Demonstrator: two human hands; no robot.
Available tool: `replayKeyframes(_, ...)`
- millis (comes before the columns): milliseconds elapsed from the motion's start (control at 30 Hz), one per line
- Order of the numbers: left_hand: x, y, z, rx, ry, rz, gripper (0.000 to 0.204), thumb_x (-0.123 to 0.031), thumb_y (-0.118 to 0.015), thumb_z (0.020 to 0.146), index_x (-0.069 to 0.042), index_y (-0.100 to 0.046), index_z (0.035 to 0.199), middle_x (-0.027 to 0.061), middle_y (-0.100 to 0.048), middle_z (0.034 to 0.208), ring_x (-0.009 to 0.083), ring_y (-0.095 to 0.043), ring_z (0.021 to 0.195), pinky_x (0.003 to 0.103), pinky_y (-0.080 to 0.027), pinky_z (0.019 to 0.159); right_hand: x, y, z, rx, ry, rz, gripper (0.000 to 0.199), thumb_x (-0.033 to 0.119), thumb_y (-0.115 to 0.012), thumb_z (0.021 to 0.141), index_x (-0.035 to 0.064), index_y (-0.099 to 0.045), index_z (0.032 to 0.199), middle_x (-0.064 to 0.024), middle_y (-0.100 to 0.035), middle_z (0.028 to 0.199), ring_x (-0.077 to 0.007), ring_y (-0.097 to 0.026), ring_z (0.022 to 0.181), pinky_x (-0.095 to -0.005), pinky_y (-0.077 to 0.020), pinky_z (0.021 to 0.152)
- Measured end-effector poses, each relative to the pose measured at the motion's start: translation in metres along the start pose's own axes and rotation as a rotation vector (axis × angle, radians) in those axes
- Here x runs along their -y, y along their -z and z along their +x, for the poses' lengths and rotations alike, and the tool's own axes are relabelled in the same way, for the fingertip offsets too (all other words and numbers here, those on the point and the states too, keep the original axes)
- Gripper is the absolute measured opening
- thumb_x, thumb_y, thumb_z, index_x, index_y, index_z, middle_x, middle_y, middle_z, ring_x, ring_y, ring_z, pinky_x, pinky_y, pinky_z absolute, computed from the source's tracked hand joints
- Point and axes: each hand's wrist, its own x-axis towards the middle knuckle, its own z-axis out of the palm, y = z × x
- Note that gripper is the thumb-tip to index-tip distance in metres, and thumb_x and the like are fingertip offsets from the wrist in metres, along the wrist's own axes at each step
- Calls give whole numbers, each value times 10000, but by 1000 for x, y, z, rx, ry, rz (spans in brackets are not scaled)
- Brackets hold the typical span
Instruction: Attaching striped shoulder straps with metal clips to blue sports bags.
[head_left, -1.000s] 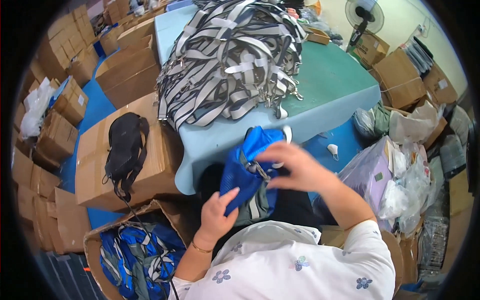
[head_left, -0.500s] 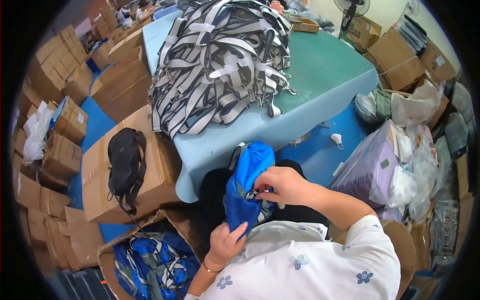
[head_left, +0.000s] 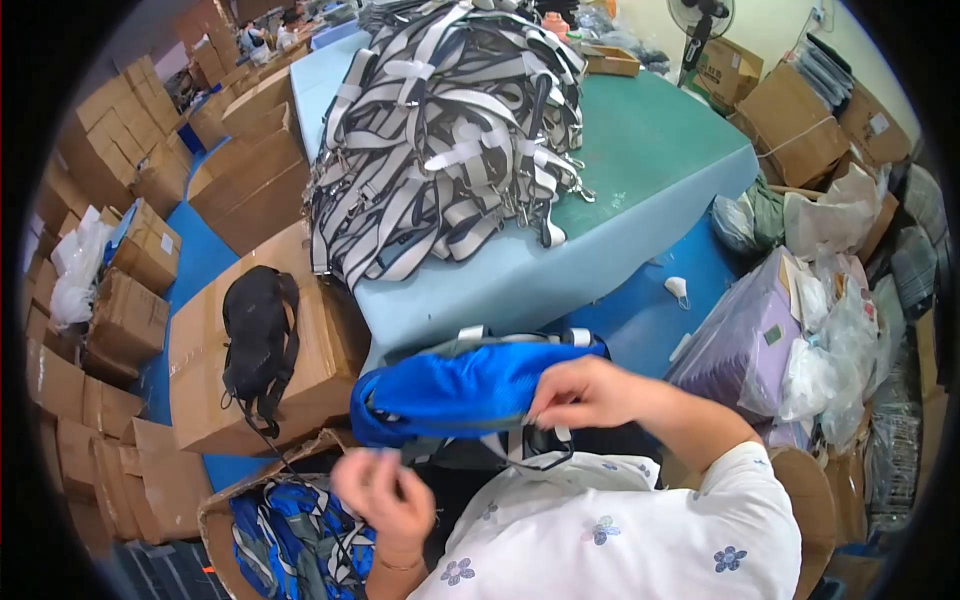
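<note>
A bright blue fabric bag with grey trim and pale straps lies sideways across my lap, just in front of the table edge. My right hand pinches the bag's lower edge near its right end, thumb and fingers pressed together. Below the bag's left end, my left hand is raised and a little blurred; its fingers are loosely bent and apart, with nothing seen in them. Under that hand, an open carton holds several blue and grey bags.
Grey and black straps with metal hooks are heaped on the green and light blue table. A black pouch rests on a closed carton at left. Plastic-wrapped lilac sheets stand at right. Cartons line the far left.
The bag has turned from upright to sideways and spread out, its smooth blue side now up. My left hand has let go of it and moved left and down; the right still grips it.
</note>
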Motion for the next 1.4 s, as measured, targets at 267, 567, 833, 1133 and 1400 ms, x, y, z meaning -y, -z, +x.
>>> replayKeyframes(267, -26, -51, 16, 187, -248, -106, 339, -100, -717, 649, -84, -585, 960, 79, -570, 1022, 286, -551, 931, 431, -412, 811, 18, -24, 9, 1, -56, 279, 101, 53, -677, 879, 13, -595, 921, -18, -631, 878, -76, -603, 788, -221, -505, 698)
replayKeyframes(567, 0, -37, 1, 116, -111, -400, 249, -44, -705, 536, -90, -528, 706, 37, -618, 925, 266, -563, 825, 392, -413, 744, -25, 94, -7, 73, -425, -369, 198, 225, -686, 882, 56, -652, 979, -27, -643, 879, -113, -605, 790, -273, -493, 717)
replayKeyframes(833, -18, -59, 3, 390, -271, -414, 136, -96, -646, 629, -55, -573, 736, 89, -625, 1056, 290, -573, 974, 420, -451, 793, 58, 136, 174, -533, 266, -1298, 325, 80, -560, 865, 113, -551, 1188, -73, -594, 1145, -291, -618, 971, -381, -515, 792)
replayKeyframes(1133, -13, -50, -15, 574, -199, -420, 183, -124, -692, 642, -59, -575, 767, 128, -534, 1321, 331, -505, 1193, 458, -385, 946, 112, 173, 295, -448, 45, -1991, 306, 128, -534, 866, 143, -576, 1168, -58, -571, 1145, -229, -696, 795, -355, -567, 651)
replayKeyframes(1400, 3, -49, -27, 539, -196, -558, 164, -144, -695, 696, -79, -587, 801, 32, -638, 1099, 242, -582, 966, 378, -438, 791, 186, 203, 285, -733, 364, -1587, 160, 164, -521, 897, 139, -644, 996, -72, -634, 1060, -302, -647, 916, -429, -517, 769)
